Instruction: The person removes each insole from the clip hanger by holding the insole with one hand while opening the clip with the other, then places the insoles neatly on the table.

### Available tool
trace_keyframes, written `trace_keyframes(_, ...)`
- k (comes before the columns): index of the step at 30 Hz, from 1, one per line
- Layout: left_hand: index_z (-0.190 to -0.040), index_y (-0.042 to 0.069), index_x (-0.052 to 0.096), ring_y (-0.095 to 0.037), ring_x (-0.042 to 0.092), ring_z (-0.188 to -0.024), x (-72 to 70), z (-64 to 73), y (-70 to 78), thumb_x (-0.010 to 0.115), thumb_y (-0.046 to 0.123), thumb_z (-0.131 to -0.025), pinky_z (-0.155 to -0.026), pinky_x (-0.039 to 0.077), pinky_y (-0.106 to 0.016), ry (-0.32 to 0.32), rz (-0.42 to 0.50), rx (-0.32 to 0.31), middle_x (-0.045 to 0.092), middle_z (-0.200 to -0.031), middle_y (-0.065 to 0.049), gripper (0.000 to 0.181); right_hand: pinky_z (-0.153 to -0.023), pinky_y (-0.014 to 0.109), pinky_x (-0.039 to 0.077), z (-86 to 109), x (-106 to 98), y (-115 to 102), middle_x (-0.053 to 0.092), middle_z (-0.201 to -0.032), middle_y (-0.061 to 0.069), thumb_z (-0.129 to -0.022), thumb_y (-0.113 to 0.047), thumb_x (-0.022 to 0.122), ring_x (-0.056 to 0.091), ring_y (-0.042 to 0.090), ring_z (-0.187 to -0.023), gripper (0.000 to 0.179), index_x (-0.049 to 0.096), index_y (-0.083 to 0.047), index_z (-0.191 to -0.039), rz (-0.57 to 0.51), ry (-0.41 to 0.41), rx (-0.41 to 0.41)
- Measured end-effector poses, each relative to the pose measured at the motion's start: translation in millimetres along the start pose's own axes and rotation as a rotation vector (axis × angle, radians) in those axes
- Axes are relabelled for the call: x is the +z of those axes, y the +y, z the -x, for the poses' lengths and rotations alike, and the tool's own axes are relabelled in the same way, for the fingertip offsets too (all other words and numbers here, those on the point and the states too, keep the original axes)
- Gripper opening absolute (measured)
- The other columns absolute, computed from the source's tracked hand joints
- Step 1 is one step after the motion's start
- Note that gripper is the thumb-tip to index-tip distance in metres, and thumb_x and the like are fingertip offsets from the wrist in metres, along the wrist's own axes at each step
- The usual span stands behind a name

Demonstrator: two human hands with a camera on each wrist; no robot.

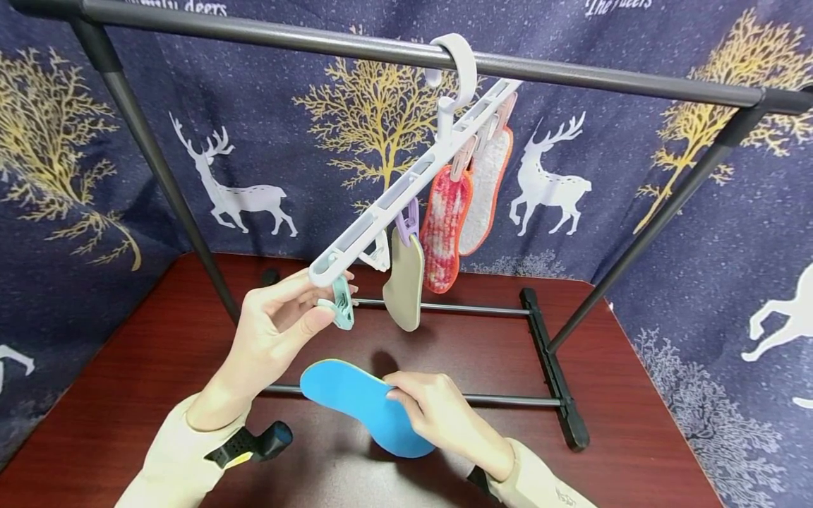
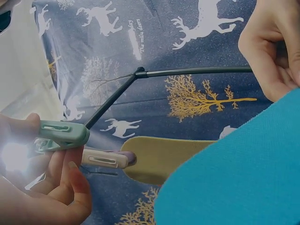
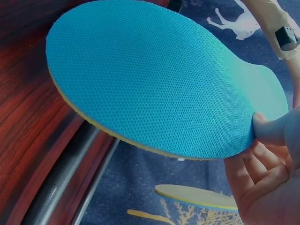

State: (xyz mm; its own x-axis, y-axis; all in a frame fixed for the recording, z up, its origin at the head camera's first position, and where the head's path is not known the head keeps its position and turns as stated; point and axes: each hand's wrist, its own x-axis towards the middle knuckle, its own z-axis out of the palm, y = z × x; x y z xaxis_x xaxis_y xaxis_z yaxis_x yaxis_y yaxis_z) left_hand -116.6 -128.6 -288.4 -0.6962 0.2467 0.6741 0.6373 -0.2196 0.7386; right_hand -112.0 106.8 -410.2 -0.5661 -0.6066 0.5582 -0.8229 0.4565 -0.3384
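My left hand (image 1: 273,317) is at the near end of a white clip hanger (image 1: 381,212), its thumb and fingers pinching a mint-green clothespin (image 1: 343,303). In the left wrist view the thumb lies on one side of that clothespin and the fingers on the other. Lower and to the right, my right hand (image 1: 438,409) holds a blue insole (image 1: 362,395) by its long edge, between thumb and fingers. The insole has a yellow rim and a fine woven texture in the right wrist view. Beside the left hand hangs a white clothespin (image 1: 379,254) with nothing in it.
A khaki insole (image 1: 404,282) hangs from a purple clothespin (image 1: 409,222). Farther back hang a red-and-white insole (image 1: 447,226) and a grey one (image 1: 485,197). The hanger hooks over a black rail (image 1: 286,35), whose stand (image 1: 552,367) rests on a reddish-brown table (image 1: 629,416).
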Motion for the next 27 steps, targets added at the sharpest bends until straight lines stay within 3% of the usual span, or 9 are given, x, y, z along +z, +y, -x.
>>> trace_keyframes(7, -0.13, -0.003, 0.057, -0.016, 0.067, -0.106, 1.4, -0.7, -0.3, 0.062, -0.003, -0.091, -0.09, 0.053, -0.022, -0.007, 0.041, 0.043, 0.067, -0.121, -0.008, 0.039, -0.07, 0.017, 0.054, -1.4, 1.1, -0.7, 0.072, -0.089, -0.006, -0.089, -0.01, 0.067, 0.065, 0.0, -0.076, 0.012, 0.068, -0.014, -0.1, 0.027, -0.022, -0.014)
trace_keyframes(14, -0.13, -0.011, 0.053, -0.013, 0.067, -0.106, -1.2, 0.5, -1.4, 0.064, 0.002, -0.091, -0.09, 0.053, -0.023, -0.008, -0.021, -0.019, 0.067, -0.121, 0.0, 0.042, -0.067, 0.016, 0.053, -1.4, 4.4, 0.3, 0.07, -0.085, -0.008, -0.088, -0.011, 0.068, 0.063, -0.001, -0.072, 0.011, 0.067, -0.015, -0.098, 0.042, -0.022, -0.038)
trace_keyframes(21, -0.129, -0.001, 0.059, -0.015, 0.067, -0.105, -1.1, -0.3, -2.2, 0.063, 0.001, -0.091, -0.091, 0.053, -0.024, -0.008, 0.004, 0.008, 0.067, -0.12, -0.006, 0.038, -0.066, 0.015, 0.052, -2.2, 6.4, 0.0, 0.069, -0.083, -0.01, -0.09, -0.013, 0.067, 0.06, -0.002, -0.07, 0.008, 0.067, -0.016, -0.098, 0.056, -0.06, -0.032)
trace_keyframes(27, -0.13, -0.001, 0.058, -0.016, 0.067, -0.106, 1.0, -1.3, 0.6, 0.062, 0.001, -0.091, -0.09, 0.053, -0.024, -0.015, 0.037, 0.031, 0.067, -0.121, -0.008, 0.038, -0.068, 0.014, 0.052, -3.1, 8.5, -0.7, 0.069, -0.084, -0.01, -0.091, -0.013, 0.066, 0.061, -0.002, -0.071, 0.007, 0.068, -0.016, -0.097, 0.053, -0.094, -0.032)
